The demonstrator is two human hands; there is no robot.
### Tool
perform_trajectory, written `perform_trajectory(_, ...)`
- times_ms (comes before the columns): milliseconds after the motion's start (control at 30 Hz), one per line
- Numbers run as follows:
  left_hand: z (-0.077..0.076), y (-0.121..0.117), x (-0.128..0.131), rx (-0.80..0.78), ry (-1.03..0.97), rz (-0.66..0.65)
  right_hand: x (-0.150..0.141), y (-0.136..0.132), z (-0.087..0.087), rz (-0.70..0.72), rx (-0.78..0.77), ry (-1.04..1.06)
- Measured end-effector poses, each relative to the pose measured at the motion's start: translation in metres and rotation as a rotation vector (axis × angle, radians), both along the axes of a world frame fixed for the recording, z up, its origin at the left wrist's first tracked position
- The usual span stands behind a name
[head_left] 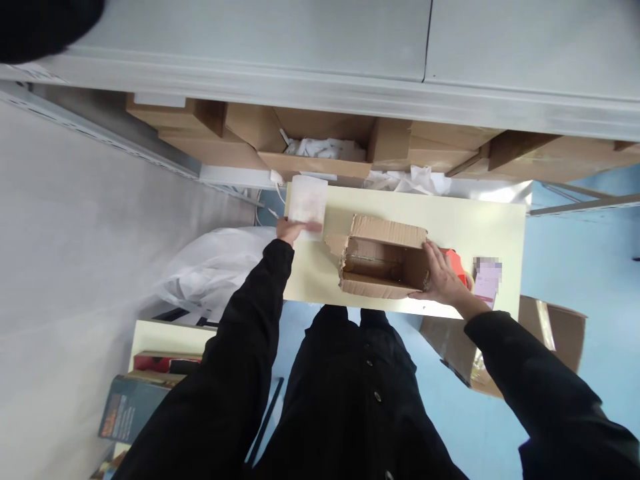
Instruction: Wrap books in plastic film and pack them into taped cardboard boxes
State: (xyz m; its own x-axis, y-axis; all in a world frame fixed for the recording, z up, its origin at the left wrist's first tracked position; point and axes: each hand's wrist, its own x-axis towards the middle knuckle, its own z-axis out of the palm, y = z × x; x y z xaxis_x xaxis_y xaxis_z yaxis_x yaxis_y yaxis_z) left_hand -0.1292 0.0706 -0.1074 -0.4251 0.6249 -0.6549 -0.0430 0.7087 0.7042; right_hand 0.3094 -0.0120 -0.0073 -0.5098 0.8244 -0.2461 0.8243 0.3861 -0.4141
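Observation:
A small open cardboard box (pixel 383 257) with torn flaps sits on a pale yellow table (pixel 470 220). My right hand (pixel 443 275) grips the box's right wall, fingers over the edge. My left hand (pixel 293 231) reaches to the table's left end and pinches the lower edge of a white packet (pixel 307 198) lying there. Both arms wear black sleeves.
Behind the table, large open cardboard boxes (pixel 320 143) hold white packets under a grey shelf. An orange-red object (pixel 457 261) and a paper slip (pixel 487 280) lie at the table's right. Another carton (pixel 550 330) stands on the blue floor; a white bag (pixel 215 263) and books (pixel 133 403) are at the left.

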Motion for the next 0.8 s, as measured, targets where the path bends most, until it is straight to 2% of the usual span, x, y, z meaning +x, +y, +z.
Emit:
perform_trajectory(133,0.008,-0.004,-0.011,-0.11,-0.247,0.035,0.001,0.0,-0.002,-0.003,-0.005,0.009)
perform_trajectory(267,0.015,-0.017,-0.012,-0.05,-0.326,0.104,0.001,0.0,-0.003,-0.008,-0.003,0.004)
perform_trajectory(433,0.016,-0.033,0.005,0.075,-0.432,0.274,-0.003,0.001,0.004,-0.02,-0.003,-0.028)
perform_trajectory(600,0.003,-0.027,0.027,0.143,-0.337,0.465,-0.004,0.001,0.005,-0.012,0.015,-0.044)
perform_trajectory(700,-0.004,-0.022,0.031,0.137,-0.316,0.478,-0.002,0.002,0.001,-0.002,0.007,-0.038)
perform_trajectory(800,-0.003,-0.023,0.029,0.147,-0.193,0.419,0.001,0.002,-0.003,0.001,-0.002,-0.013)
